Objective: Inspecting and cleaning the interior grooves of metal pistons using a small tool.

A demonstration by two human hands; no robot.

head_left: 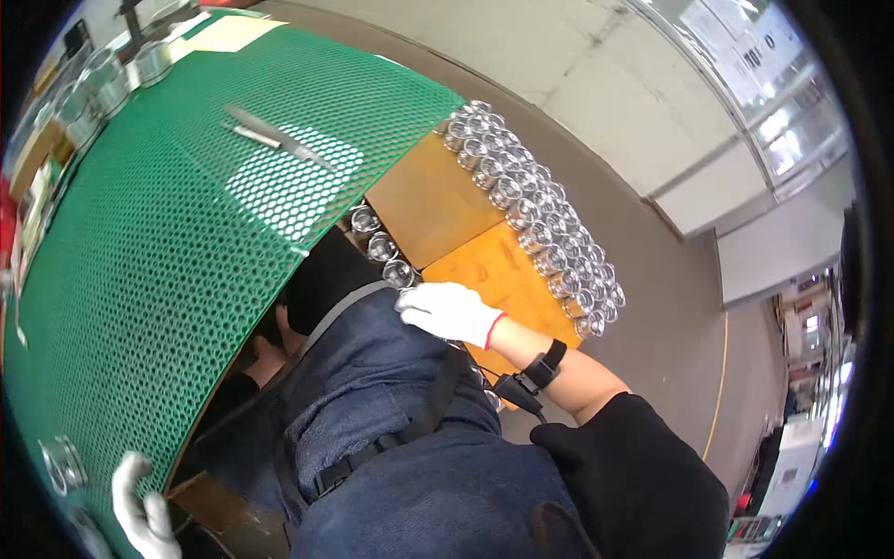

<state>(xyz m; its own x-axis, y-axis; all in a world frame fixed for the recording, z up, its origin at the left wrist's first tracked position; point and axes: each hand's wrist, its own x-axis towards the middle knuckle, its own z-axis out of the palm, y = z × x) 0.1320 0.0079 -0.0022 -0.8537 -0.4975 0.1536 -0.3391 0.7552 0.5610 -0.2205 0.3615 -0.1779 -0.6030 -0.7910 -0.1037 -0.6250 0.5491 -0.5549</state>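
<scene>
My left hand [142,511], in a white glove, is at the lower left by the edge of the green mesh-covered table [121,307]. Its fingers are bent but apart, with nothing between them. Beside it on the mat stands a shiny metal ring [63,466]. My right hand [449,312], also white-gloved, reaches in from the right over the orange-brown board [489,279]. Its fingers are together and bent down, next to a short shiny metal cylinder [399,273] at the end of a row. What lies under those fingertips is hidden.
Many shiny cylinders [526,214] stand in rows along the board's far right side. A knife-like tool [279,138] lies on the mat over a paler patch. Larger metal cylinders [104,79] and yellow paper [233,34] are at the far left. Two bare feet [270,359] show beneath the table.
</scene>
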